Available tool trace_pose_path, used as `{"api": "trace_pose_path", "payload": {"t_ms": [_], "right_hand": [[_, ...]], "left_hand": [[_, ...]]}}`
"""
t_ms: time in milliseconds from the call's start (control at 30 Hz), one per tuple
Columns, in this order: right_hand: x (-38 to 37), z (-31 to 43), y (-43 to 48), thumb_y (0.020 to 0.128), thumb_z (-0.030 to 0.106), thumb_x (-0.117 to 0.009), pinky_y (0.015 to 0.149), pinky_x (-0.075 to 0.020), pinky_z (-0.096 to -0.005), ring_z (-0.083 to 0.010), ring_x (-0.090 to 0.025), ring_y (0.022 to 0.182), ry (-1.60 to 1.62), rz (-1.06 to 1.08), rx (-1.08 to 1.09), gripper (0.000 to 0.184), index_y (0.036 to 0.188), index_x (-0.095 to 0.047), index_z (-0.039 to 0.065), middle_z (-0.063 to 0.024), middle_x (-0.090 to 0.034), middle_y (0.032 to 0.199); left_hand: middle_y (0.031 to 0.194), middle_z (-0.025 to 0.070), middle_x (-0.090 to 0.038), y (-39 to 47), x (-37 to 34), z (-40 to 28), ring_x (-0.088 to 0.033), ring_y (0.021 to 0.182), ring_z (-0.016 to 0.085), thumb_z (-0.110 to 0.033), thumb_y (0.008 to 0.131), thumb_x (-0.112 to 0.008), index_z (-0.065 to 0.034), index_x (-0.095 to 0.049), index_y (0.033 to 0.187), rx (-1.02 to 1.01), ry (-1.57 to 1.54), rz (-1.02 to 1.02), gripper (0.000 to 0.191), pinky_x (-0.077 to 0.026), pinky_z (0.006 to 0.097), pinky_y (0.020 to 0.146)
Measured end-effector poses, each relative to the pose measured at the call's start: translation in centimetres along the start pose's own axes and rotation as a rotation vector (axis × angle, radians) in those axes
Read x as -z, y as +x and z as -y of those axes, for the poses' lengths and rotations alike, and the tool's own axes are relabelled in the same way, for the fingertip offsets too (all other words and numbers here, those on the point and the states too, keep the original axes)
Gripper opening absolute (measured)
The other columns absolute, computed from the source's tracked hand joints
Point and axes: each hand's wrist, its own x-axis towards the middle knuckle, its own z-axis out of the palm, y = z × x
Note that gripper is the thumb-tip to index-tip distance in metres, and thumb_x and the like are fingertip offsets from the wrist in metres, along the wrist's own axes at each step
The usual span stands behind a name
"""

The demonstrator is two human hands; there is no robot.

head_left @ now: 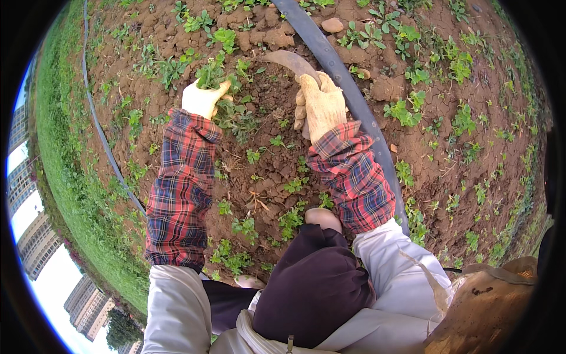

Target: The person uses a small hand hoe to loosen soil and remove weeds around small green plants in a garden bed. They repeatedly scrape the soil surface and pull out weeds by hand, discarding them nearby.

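My left hand (204, 98), in a pale work glove, is closed around a bunch of green weeds (211, 73), with leaves showing above the fingers and more hanging beside them. My right hand (322, 104), gloved too, grips a sickle (292, 61). Its curved, soil-stained blade points up and to the left over the ground; most of the handle is hidden in the glove. Between my hands lies loose, crumbled brown soil (274, 110) with small green seedlings (277, 140).
A black drip irrigation hose (338, 77) runs close past my right hand. A thinner hose (101, 128) curves along the left. Stones (332, 25), clods and low plants (403, 113) dot the soil. My knee (309, 283) is below my hands; a straw-coloured hat-like object (482, 305) sits lower right.
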Motion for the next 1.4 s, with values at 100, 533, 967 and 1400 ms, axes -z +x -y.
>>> {"api": "trace_pose_path", "payload": {"t_ms": [100,533,967,1400], "right_hand": [[-0.2,-0.3,-0.2,0.094,0.023,-0.056,0.04,-0.0417,-0.0269,-0.0121,-0.051,0.044,-0.217,-0.01,-0.027,0.024,0.109,-0.059,0.004,-0.0013,-0.055,0.061],[-0.2,0.3,-0.9,0.093,0.028,-0.057,0.045,-0.0443,-0.0287,-0.0129,-0.055,0.048,-0.317,-0.029,-0.044,0.034,0.117,-0.058,0.004,-0.0035,-0.058,0.064],[-1.2,-2.1,1.2,0.091,0.034,-0.054,0.067,-0.0513,-0.0417,-0.0348,-0.065,0.072,-0.577,-0.067,0.193,0.036,0.111,-0.061,0.005,-0.0175,-0.065,0.078],[-1.7,-1.3,2.0,0.092,0.023,-0.055,0.041,-0.0441,-0.0323,-0.0162,-0.052,0.046,-0.331,0.015,-0.135,0.021,0.1,-0.057,0.003,-0.0041,-0.055,0.065]], "left_hand": [[0.081,0.0069,-0.072,-0.5,0.0,0.2,-0.055,0.045,0.009,-0.023,0.086,-0.071,-0.0064,-0.066,0.103,-0.04,-0.002,0.019,0.025,-0.045,0.0248,0.041],[0.116,0.0158,-0.062,3.4,-7.5,-4.9,-0.063,0.103,0.031,-0.014,0.091,-0.053,-0.0051,-0.06,0.121,0.005,1.18,0.217,0.032,-0.052,0.0394,0.087],[0.105,0.0081,-0.07,9.8,-4.9,0.9,-0.065,0.092,0.023,-0.047,0.089,-0.058,-0.0134,-0.064,0.117,0.188,0.95,0.155,0.044,-0.051,0.0334,0.083],[0.121,0.0051,-0.065,9.1,-4.9,-0.5,-0.062,0.107,0.021,-0.061,0.081,-0.063,-0.0095,-0.058,0.128,0.397,0.8,0.179,0.07,-0.048,0.0295,0.095]]}}
